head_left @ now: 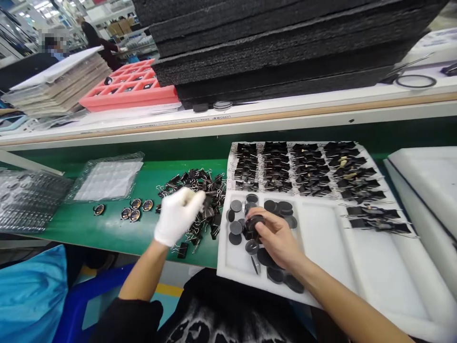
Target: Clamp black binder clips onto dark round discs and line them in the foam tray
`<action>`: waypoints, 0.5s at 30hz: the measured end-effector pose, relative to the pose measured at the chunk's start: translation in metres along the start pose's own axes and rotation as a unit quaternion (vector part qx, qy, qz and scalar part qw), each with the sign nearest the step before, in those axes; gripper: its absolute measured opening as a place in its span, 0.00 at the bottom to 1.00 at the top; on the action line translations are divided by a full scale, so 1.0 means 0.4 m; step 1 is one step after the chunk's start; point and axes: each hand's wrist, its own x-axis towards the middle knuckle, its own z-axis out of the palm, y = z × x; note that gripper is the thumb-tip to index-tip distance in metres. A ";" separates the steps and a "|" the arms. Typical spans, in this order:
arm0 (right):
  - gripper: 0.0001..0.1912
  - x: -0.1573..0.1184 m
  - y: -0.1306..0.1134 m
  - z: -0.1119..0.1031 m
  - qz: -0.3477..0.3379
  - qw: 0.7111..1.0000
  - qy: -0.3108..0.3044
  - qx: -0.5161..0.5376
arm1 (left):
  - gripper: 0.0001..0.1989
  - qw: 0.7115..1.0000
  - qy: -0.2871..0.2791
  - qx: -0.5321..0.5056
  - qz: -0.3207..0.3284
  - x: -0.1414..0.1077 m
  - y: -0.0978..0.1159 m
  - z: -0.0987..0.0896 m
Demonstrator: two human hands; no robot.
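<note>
Black round piece (254, 224): at the fingertips of the right hand (280, 240), toward its ten o'clock; this hand is nearer, its long axis I cannot tell.
Right grip: bare thumb and fingers pinching the piece.
Left hand (177, 214): white fabric glove, fingers bent, piece toward its three o'clock; blur hides whether they pinch something.
Binder clips (209, 214): black with shiny wire handles, heaped beside the glove toward two o'clock.
Tray (228, 266): white, foam-looking, with smooth dark discs (294, 282) under and around the right hand.
Worktop (89, 233): green, smooth.
</note>
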 end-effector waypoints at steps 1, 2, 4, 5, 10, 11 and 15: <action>0.09 -0.003 0.002 0.001 -0.018 0.999 -0.023 -0.023 | 0.21 0.998 -0.035 -0.055 0.014 -0.024 0.035 0.022; 0.08 -0.006 0.003 0.002 -0.029 0.998 -0.042 -0.038 | 0.21 0.994 -0.063 -0.089 0.022 -0.045 0.066 0.044; 0.08 -0.010 0.004 0.002 -0.028 0.997 -0.051 -0.053 | 0.21 0.988 -0.104 -0.104 0.040 -0.070 0.110 0.077; 0.09 -0.012 0.003 0.000 -0.024 0.997 -0.043 -0.060 | 0.20 0.987 -0.121 -0.090 0.058 -0.074 0.121 0.085; 0.11 -0.011 -0.003 -0.014 -0.017 0.996 -0.004 -0.090 | 0.13 0.962 -0.217 0.051 0.161 -0.058 0.105 0.064; 0.11 -0.010 -0.004 -0.015 -0.017 0.996 -0.007 -0.091 | 0.13 0.960 -0.223 0.067 0.158 -0.057 0.099 0.058; 0.10 -0.010 -0.006 -0.013 -0.020 0.996 -0.019 -0.089 | 0.17 0.969 -0.193 0.070 0.139 -0.064 0.090 0.053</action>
